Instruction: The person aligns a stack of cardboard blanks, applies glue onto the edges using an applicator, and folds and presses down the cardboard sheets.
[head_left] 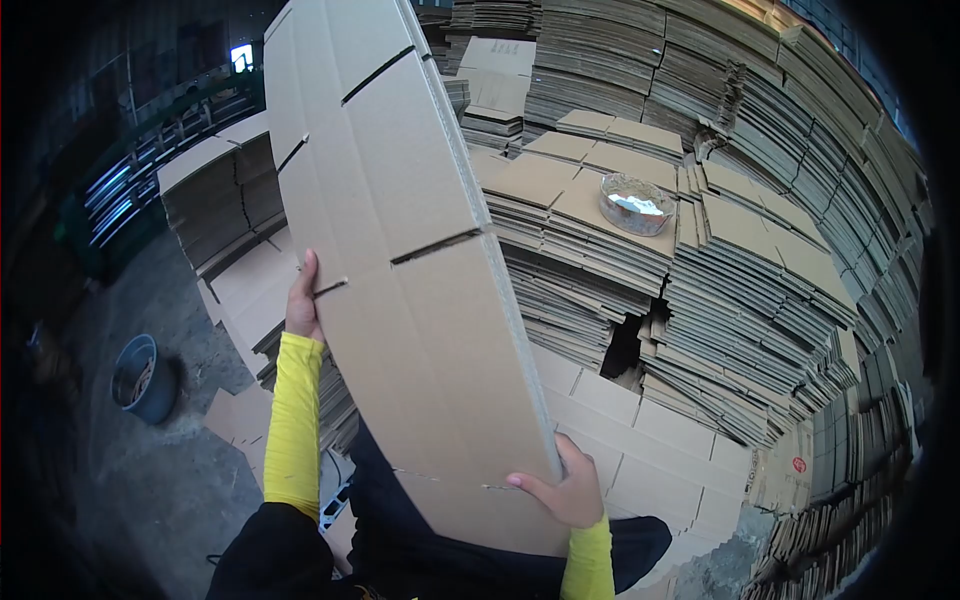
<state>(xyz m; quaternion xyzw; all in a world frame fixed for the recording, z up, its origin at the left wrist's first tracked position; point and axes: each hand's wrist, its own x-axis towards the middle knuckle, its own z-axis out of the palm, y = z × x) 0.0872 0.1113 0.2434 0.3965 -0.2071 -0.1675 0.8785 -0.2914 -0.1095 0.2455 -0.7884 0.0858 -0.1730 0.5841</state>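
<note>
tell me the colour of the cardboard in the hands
The cardboard is light brown with dark slits, seen best in the head view.

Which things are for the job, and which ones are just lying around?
For the job:
cardboard bundle, held by the left hand and right hand
cardboard stack, probably

Seemingly just lying about:
blue bucket on the floor
clear round container on stacked cardboard; its contents are unclear

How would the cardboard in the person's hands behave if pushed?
The cardboard seems fairly stiff: its edge is thick and it hardly droops. It would probably fold along its faint creases; near the slots it may bend easiest.
</note>
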